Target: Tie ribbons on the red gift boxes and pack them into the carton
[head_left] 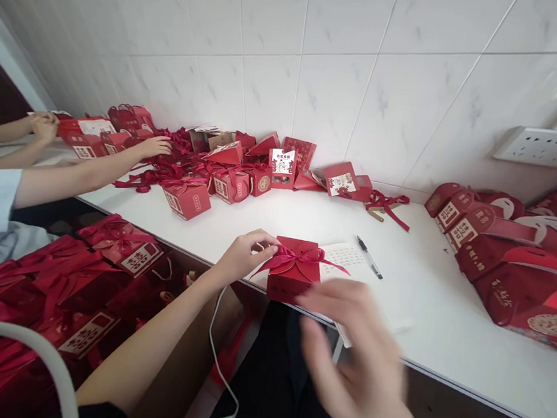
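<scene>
A small red gift box [293, 279] tied with a red ribbon bow [302, 256] stands at the near edge of the white table [428, 306]. My left hand [244, 253] is closed on the bow's left loop at the box's top left corner. My right hand [352, 358] hovers in front of the box, blurred by motion, fingers spread and holding nothing. Beside the box on the right lie a sheet of paper [348, 256] and a pen [369, 257].
Several small red boxes [232, 170] and loose ribbons [388, 205] crowd the back of the table by the tiled wall. Flat red bags [518, 263] pile at the right. Another person's hand [152, 146] reaches in from the left. Finished boxes [118, 248] fill a carton below.
</scene>
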Demonstrator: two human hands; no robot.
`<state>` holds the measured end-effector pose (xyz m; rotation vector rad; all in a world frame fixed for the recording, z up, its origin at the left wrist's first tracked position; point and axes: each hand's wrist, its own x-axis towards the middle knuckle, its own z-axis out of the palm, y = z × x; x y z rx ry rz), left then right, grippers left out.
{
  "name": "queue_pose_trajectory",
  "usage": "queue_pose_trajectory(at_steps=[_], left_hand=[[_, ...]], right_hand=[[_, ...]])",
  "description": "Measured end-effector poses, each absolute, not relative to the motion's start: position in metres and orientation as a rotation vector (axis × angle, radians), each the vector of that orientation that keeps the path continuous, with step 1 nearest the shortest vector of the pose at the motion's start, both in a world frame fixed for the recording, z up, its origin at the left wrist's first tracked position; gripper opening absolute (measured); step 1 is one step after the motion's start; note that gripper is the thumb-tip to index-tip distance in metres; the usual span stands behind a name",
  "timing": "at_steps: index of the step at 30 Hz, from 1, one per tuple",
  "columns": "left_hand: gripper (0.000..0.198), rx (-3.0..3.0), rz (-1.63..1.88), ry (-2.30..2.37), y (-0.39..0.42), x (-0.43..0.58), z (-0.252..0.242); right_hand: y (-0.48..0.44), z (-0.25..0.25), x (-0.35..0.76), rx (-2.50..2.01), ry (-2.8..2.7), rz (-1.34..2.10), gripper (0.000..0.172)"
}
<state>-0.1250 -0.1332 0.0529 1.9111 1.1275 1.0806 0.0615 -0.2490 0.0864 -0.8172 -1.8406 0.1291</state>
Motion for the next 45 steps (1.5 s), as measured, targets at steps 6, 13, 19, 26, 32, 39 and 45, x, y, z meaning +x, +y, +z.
queue_pose_trajectory(at_steps=[6, 13, 19, 26, 32, 39, 45], left_hand=[[0.027, 1.802, 1.122, 1.132, -0.133, -0.121, 0.053], [0.028, 1.695, 1.172, 1.081, -0.126, -0.121, 0.044], [0.029, 1.638, 1.117, 1.011, -0.138, -0.124, 0.046], [0.026, 1.602, 1.163, 1.063, -0.144, -0.12, 0.043], [0.024, 1.507, 1.101, 1.057, -0.148, -0.115, 0.052], [0.029, 1.519, 0.917, 1.016, -0.149, -0.12, 0.063], [0.03, 1.491, 0.824, 0.897, -0.146, -0.121, 0.063]], right_hand=[[-0.208, 0.04, 0.017, -0.933, -2.102, -0.183, 0.029], [-0.202, 0.023, 0.021, -0.882, -1.92, -0.149, 0.021], [-0.205, 0.024, 0.031, -0.752, -1.765, 0.079, 0.018], [-0.205, 0.023, 0.033, -0.75, -1.771, 0.146, 0.016], [-0.206, 0.021, 0.032, -0.755, -1.763, 0.149, 0.016], [-0.207, 0.021, 0.03, -0.73, -1.757, 0.159, 0.015], [-0.207, 0.019, 0.029, -0.745, -1.753, 0.16, 0.015]])
